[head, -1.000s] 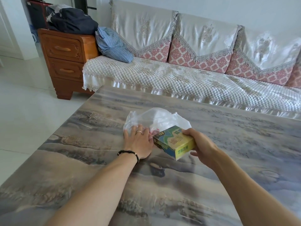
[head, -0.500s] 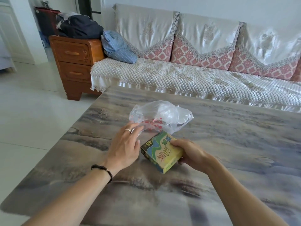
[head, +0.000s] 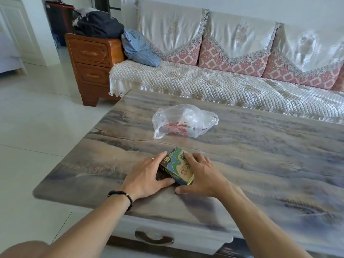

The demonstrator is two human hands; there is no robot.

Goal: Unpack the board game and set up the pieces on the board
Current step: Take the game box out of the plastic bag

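Note:
A small green, blue and yellow game box (head: 177, 165) lies on the marbled table (head: 260, 155) near its front edge. My left hand (head: 147, 176) grips the box's left side, thumb along its near edge. My right hand (head: 202, 175) holds the right side, fingers over the top and thumb at the near corner. A crumpled clear plastic bag (head: 183, 121) with red print lies apart from the box, farther back on the table.
A sofa (head: 223, 82) with quilted cover runs along the far side of the table. A wooden drawer cabinet (head: 91, 66) with a dark bag on top stands at the left. A table drawer with a handle (head: 154, 238) faces me below. White tiled floor lies left.
The box came out of the bag and moved toward me, down onto the table. My left hand left the bag and now holds the box together with my right hand.

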